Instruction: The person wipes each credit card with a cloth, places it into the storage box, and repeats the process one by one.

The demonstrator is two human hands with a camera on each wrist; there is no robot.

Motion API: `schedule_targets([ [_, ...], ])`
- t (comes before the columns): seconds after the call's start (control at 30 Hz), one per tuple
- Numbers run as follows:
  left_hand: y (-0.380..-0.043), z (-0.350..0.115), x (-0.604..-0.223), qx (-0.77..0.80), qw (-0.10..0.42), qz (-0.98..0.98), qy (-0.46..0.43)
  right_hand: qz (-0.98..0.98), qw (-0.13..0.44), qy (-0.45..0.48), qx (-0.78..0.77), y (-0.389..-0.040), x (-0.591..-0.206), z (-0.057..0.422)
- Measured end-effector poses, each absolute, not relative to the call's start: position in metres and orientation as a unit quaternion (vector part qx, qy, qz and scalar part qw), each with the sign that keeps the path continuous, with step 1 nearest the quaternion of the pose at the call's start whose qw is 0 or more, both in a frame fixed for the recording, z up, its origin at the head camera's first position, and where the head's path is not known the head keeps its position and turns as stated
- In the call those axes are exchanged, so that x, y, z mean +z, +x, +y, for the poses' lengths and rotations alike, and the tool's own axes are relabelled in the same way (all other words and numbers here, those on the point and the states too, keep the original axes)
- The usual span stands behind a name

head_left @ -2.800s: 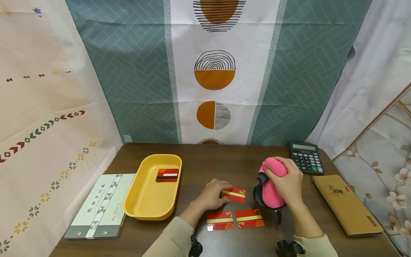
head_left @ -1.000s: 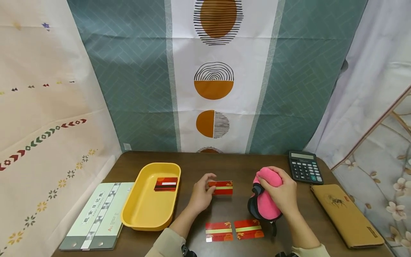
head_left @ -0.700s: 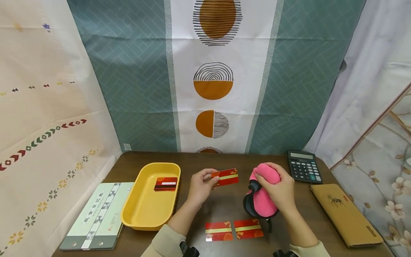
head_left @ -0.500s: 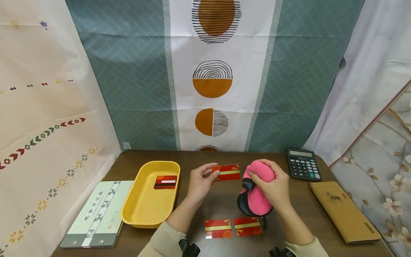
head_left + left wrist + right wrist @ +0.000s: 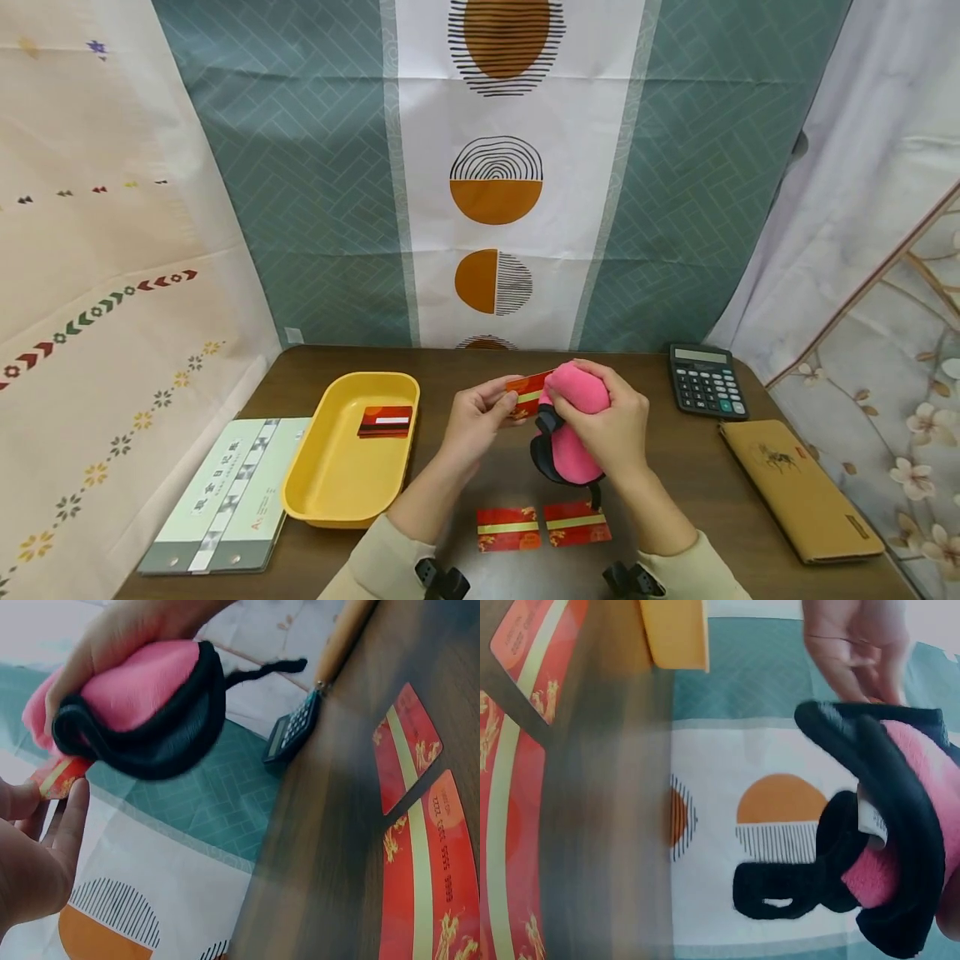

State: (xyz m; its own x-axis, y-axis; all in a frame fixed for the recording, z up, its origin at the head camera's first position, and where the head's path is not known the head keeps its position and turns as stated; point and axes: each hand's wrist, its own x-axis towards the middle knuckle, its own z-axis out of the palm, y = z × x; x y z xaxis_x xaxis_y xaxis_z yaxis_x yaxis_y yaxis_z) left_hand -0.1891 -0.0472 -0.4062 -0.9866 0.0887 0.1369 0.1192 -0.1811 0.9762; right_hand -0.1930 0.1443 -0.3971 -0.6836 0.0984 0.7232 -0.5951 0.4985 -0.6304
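My left hand [image 5: 480, 417] pinches a red bank card [image 5: 528, 390] with a yellow stripe, raised over the table. In my right hand [image 5: 611, 421] is a bunched pink plush wiping mitt [image 5: 572, 454] with black edging and a dangling loop. The mitt overlaps the card's right end in the head view. The left wrist view shows the card's edge right at the mitt's black trim [image 5: 161, 761]. On the table below lie two more red cards, a left card [image 5: 508, 529] and a right card [image 5: 577, 523], side by side.
Left of the hands stands a yellow tray [image 5: 341, 492] with a small stack of red cards [image 5: 386, 422] inside. A pale green folder [image 5: 225, 492] lies beyond it. At the right are a black calculator [image 5: 707, 380] and a tan wallet [image 5: 798, 487].
My left hand has picked the third card up off the table and raised it. My right hand has brought the pink mitt leftward, up to the card. The other two cards have stayed put.
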Motion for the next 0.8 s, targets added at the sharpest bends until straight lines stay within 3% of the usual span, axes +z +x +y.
schedule_targets([
  [0.5, -0.19, -0.036, -0.41, -0.776, 0.035, -0.625, -0.074, -0.78, 0.467, 0.203, 0.364, -0.192, -0.407, 0.115],
  [0.8, -0.188, -0.038, -0.411, -0.792, 0.02, -0.605, -0.077, -0.829, 0.386, 0.244, 0.322, -0.187, -0.42, 0.123],
])
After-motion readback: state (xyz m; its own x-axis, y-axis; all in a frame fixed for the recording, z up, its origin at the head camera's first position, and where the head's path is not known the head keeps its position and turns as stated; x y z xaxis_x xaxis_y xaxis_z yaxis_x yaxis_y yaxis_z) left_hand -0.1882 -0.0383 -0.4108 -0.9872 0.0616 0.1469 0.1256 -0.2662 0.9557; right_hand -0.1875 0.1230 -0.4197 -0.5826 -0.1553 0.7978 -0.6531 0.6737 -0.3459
